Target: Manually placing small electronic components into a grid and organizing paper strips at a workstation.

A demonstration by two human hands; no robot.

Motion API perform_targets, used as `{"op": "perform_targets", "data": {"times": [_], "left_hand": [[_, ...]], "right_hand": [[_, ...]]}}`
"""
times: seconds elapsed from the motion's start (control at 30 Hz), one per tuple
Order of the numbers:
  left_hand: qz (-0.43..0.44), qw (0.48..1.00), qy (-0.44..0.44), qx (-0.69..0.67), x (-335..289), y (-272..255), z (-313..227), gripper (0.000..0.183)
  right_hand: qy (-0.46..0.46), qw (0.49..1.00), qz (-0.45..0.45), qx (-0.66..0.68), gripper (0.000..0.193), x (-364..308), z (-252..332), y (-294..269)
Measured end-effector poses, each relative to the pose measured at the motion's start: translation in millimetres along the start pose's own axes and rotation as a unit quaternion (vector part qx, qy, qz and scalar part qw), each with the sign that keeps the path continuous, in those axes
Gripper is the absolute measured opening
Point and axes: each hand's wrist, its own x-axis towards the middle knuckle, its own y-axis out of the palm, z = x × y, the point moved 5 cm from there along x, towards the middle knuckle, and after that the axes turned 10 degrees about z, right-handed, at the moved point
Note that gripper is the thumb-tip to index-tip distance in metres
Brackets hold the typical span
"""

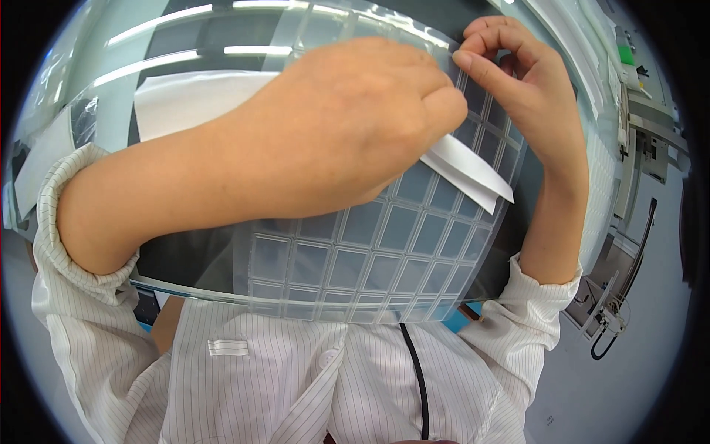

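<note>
While the left hand [370,118] bends over a clear plastic tray of rectangular compartments [344,268], the right hand [514,70] curls beside the tray's upper right edge.
At left, a flat white paper sheet [196,102] lies over a dark grey surface [185,259] and runs behind the left forearm. The left hand is curled, knuckles up; its fingertips are hidden, so what it grips cannot be told. Beneath it, the tray stretches toward the near edge, and a creased white paper flap [473,177] juts rightward across the compartments. At right, the right hand's thumb and fingers nearly meet; whether anything sits between them cannot be told.
</note>
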Motion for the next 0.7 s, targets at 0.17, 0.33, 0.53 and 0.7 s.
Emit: {"op": "perform_targets", "data": {"times": [0.17,0.33,0.53,0.7], "left_hand": [[0.012,1.000,-0.003,-0.011,0.8,-3.5,-8.6,0.022],[0.012,1.000,-0.005,-0.008,0.1,-3.1,-8.7,0.023],[0.009,1.000,-0.002,-0.010,2.0,-5.3,-8.5,0.023],[0.014,1.000,-0.003,-0.005,2.3,-7.4,-8.4,0.020]], "right_hand": [[-0.027,0.997,-0.038,-0.057,0.014,-2.3,18.3,1.9],[-0.038,0.993,-0.073,-0.090,0.013,-3.4,19.3,6.4],[-0.067,0.995,-0.026,0.070,0.014,-8.9,4.7,3.1],[-0.031,0.998,-0.002,0.062,0.015,-4.7,5.1,0.6]]}}
